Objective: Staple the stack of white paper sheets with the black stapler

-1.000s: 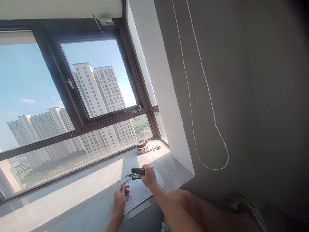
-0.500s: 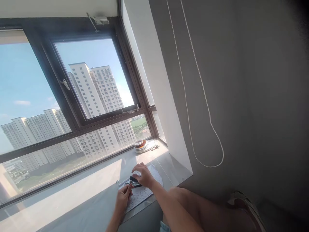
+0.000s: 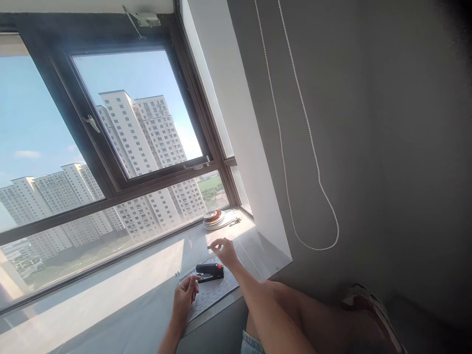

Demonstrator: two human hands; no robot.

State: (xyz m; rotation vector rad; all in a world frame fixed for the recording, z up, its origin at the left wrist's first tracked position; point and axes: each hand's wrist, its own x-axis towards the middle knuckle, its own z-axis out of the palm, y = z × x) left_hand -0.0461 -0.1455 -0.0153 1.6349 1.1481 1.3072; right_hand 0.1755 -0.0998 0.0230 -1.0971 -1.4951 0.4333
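Stapler sits on printed paper on the sill. Right hand fingers are pinching some small dark bit; left hand fingers bunched by the stapler's front, can't tell if gripping.

We see stacked discs just beyond the grip, window frame and towers farther past it, beaded cord off right.
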